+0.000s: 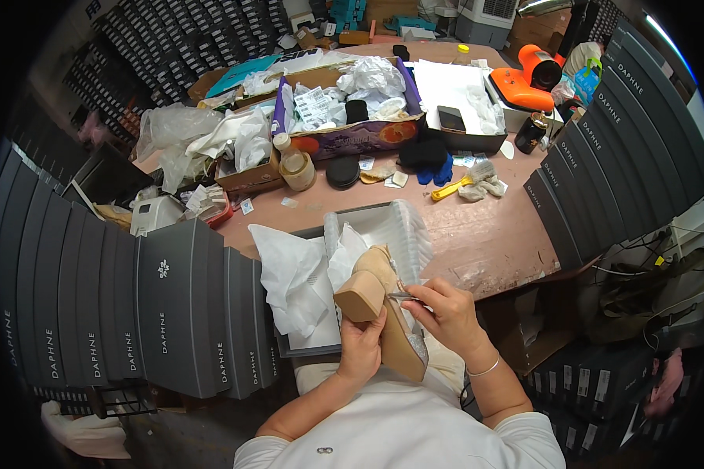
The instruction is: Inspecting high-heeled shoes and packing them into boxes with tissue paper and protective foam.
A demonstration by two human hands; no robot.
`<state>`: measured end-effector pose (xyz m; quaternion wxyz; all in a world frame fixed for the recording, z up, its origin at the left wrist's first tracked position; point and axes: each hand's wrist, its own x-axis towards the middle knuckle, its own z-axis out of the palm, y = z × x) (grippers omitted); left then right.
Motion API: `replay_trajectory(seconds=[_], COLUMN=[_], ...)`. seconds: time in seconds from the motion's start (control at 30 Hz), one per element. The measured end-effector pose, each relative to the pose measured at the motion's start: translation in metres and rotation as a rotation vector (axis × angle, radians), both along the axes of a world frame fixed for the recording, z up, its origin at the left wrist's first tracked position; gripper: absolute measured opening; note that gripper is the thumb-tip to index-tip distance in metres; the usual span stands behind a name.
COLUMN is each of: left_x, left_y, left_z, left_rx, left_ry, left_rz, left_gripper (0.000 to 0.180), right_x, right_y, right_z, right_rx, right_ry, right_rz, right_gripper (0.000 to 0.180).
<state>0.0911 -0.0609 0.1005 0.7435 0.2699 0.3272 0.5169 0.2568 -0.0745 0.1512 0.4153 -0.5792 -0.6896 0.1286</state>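
Shoe work is the step I read here: my left hand (361,349) is clamped around the beige block-heeled leather shoe (383,313), holding it sole-up over my lap, just in front of the open grey shoebox lined with white tissue paper (305,289) at the near edge of the pink worn bench (477,234). My right hand (444,309) is pinched together on a thin metal tool (403,296), whose tip touches the shoe just beside the heel; I cannot tell exactly what kind of tool it is. I judge this to be a trimming or cleaning pass at the heel seam. The next move calls for a steady left grip and small, controlled strokes, keeping the tip from scratching the leather. Stacks of dark grey shoeboxes (133,313) flank me on both sides.
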Motion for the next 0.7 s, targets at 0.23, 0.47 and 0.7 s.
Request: replay_trajectory(seconds=[0.23, 0.47, 0.7], left_x=[-0.009, -0.035, -0.072], left_y=[0.012, 0.028, 0.046], left_z=[0.009, 0.012, 0.081], left_rx=[-0.120, 0.169, 0.761], left_ry=[-0.107, 0.159, 0.882], left_rz=[-0.077, -0.060, -0.084], left_gripper=[0.028, 0.040, 0.069], right_x=[0.041, 0.124, -0.009], right_y=[0.015, 0.066, 0.027], right_z=[-0.038, -0.153, 0.034], right_rx=[-0.097, -0.126, 0.164], right_ry=[0.453, -0.056, 0.089], right_rz=[-0.182, -0.415, 0.209], right_gripper=[0.026, 0.050, 0.073])
